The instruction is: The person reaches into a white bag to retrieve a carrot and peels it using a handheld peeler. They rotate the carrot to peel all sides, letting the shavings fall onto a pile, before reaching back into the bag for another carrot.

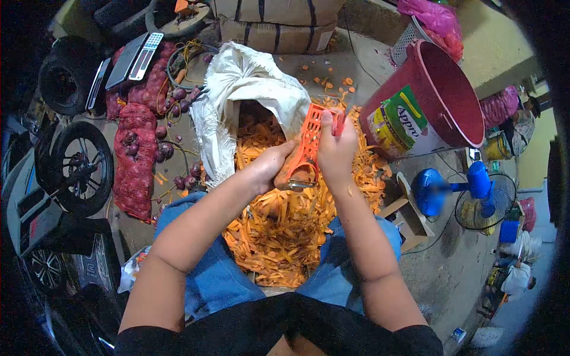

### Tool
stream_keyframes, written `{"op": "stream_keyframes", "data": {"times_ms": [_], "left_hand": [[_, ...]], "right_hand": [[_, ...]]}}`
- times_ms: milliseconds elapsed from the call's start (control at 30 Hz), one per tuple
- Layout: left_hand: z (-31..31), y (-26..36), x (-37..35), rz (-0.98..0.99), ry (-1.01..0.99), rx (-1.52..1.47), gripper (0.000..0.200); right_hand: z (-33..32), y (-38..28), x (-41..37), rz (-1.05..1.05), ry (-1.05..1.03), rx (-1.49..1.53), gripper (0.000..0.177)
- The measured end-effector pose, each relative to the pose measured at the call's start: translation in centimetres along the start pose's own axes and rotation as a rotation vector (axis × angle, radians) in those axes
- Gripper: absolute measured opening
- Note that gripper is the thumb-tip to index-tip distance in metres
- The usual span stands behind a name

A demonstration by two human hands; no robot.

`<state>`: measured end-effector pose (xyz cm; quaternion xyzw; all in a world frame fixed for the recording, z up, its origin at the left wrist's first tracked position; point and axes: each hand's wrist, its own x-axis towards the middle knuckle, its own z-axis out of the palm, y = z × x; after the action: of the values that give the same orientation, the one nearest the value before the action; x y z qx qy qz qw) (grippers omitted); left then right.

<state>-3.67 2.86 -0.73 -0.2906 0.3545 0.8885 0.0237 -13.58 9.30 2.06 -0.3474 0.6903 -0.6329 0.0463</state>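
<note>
Head view: a person sits over peelings (285, 237) heaped on the floor.
Left hand (270, 169): closed round a carrot (292, 172), above the peelings.
Right hand (337, 151): gripping a peeler (309, 139) laid against the carrot.

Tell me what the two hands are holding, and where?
The right hand grips the orange peeler by its upper end. The left hand holds a carrot by its side, under the peeler's lower end.
</note>
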Motion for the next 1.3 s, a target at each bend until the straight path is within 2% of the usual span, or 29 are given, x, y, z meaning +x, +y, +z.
{"op": "stream_keyframes", "data": {"times_ms": [33, 100, 133, 200, 233, 300, 333, 400, 467, 533, 633, 700, 767, 900, 967, 1100, 1167, 1300], "left_hand": [[0.2, 0.0, 0.0, 0.090, 0.030, 0.054, 0.036], [0.4, 0.6, -0.4, 0.106, -0.017, 0.110, 0.036], [0.5, 0.8, -0.5, 0.126, -0.062, 0.162, 0.036], [0.9, -0.8, -1.3, 0.034, -0.010, 0.344, 0.037], [1.3, -1.1, -1.7, -0.039, -0.065, 0.343, 0.037], [2.4, -0.7, -3.2, 0.001, -0.140, 0.397, 0.037], [2.6, -0.4, -3.6, 0.048, -0.214, 0.454, 0.036], [1.7, -0.6, -3.1, 0.058, -0.238, 0.388, 0.036], [1.1, -0.2, -2.9, -0.053, -0.116, 0.156, 0.036], [1.1, 0.5, -3.0, -0.041, -0.091, 0.151, 0.039], [0.9, 1.1, -2.9, 0.114, 0.046, 0.284, 0.039], [-0.5, 0.8, -1.8, 0.063, 0.046, 0.208, 0.038], [-0.9, 0.9, -1.7, 0.027, 0.043, 0.136, 0.034], [-0.4, 1.1, -2.0, 0.131, 0.078, 0.131, 0.026], [-0.9, 1.2, -1.8, 0.124, 0.024, -0.024, 0.031], [-0.6, 1.4, -1.7, 0.112, 0.029, -0.114, 0.031], [-0.9, 1.1, -0.9, 0.083, 0.041, -0.175, 0.032], [-0.3, 0.5, -0.1, 0.021, 0.015, -0.286, 0.036]], "right_hand": [[0.0, 0.4, -0.1, 0.061, -0.009, -0.054, 0.025], [-0.1, 1.2, 0.1, 0.123, -0.011, -0.107, 0.026], [-0.4, 1.8, 0.7, 0.107, 0.075, -0.192, 0.025], [-2.0, 4.1, 3.0, 0.021, 0.269, -0.350, 0.023], [-3.6, 5.6, 4.5, -0.043, 0.380, -0.425, 0.022], [-6.0, 6.5, 5.9, 0.042, 0.536, -0.631, 0.023], [-6.5, 6.7, 6.3, 0.046, 0.540, -0.628, 0.023], [-6.7, 5.9, 6.6, 0.066, 0.582, -0.231, 0.022], [-6.1, 4.9, 6.0, 0.127, 0.520, -0.157, 0.020], [-4.6, 4.2, 5.5, 0.130, 0.427, 0.062, 0.019], [-2.1, 2.6, 3.6, 0.181, 0.287, 0.099, 0.018], [-0.8, 1.7, 2.6, 0.204, 0.207, 0.113, 0.018], [-0.3, 1.3, 1.9, -0.003, 0.118, -0.141, 0.018], [-1.3, 3.3, 3.1, -0.012, 0.183, -0.100, 0.019], [-2.0, 3.6, 3.5, 0.130, 0.173, -0.017, 0.019], [-1.4, 3.6, 3.4, 0.208, 0.143, 0.132, 0.021], [-0.3, 2.7, 2.7, 0.280, 0.162, 0.319, 0.021], [0.4, 0.4, 1.2, 0.260, 0.061, 0.276, 0.022]]}}
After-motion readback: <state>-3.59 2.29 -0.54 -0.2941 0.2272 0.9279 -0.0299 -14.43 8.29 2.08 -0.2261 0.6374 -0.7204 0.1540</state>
